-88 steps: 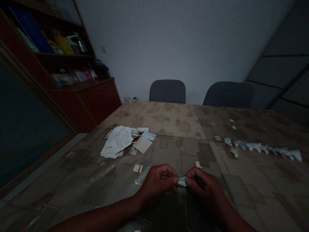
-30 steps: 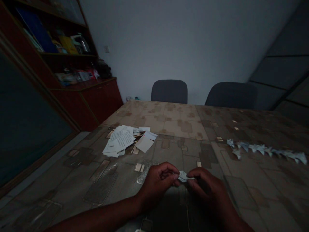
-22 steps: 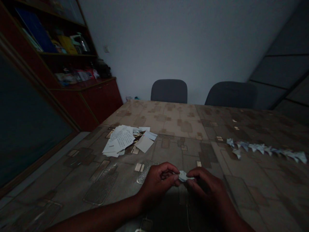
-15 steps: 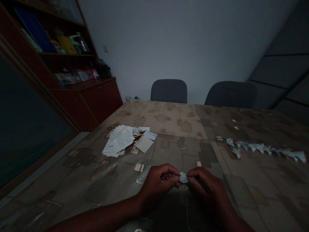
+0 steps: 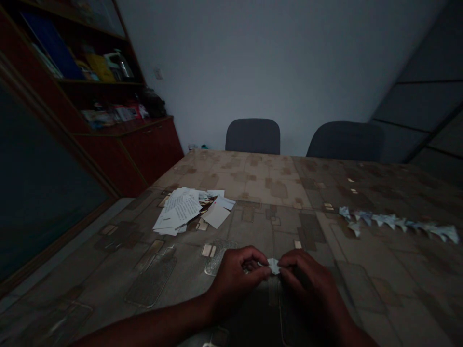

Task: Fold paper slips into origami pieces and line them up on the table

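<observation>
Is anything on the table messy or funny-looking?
Yes, two things. The pile of loose papers looks messy, with sheets poking out at different angles. One small folded paper sits out of line, nearer you than the row of folded papers. I see no spill.

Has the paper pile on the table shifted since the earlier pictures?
No. The paper pile lies on the same patch of the patterned tablecloth; only the camera view has shifted slightly.

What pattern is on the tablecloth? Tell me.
Overlapping brown and beige rounded rectangles cover the tablecloth; best seen in the head view.
</observation>
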A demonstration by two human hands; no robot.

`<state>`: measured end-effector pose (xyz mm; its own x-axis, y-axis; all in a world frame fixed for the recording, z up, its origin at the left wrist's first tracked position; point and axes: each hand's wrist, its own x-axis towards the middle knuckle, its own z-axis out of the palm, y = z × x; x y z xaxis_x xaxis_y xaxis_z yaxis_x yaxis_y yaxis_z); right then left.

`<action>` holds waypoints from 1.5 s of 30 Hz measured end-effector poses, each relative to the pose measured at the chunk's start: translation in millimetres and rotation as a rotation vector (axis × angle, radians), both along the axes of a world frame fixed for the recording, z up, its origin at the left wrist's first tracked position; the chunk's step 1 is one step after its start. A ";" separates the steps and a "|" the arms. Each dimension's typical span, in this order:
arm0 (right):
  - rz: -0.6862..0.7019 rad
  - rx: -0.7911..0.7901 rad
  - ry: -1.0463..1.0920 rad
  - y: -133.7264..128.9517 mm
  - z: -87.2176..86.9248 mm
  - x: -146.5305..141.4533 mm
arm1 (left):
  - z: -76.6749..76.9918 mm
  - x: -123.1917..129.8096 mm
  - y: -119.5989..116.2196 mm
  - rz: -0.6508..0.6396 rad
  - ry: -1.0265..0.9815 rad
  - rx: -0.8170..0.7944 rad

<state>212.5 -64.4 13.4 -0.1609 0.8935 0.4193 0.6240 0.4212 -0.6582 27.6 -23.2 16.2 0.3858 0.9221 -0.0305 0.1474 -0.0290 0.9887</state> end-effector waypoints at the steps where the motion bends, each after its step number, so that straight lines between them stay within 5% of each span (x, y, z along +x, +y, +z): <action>1: 0.002 -0.007 0.001 0.2 -0.2 -0.4 | 0.2 -0.5 0.0 -0.001 -0.012 -0.001; 24: -0.100 -0.380 0.129 -2.3 0.0 -4.3 | -0.8 1.9 -3.2 0.023 0.059 0.045; 33: -0.078 -0.329 0.154 -3.1 -2.1 -6.8 | -4.3 4.3 -1.1 0.056 -0.121 -0.158; 45: -0.167 -0.353 0.262 -3.5 -1.1 -10.2 | -4.3 5.5 -6.4 0.084 -0.192 -0.155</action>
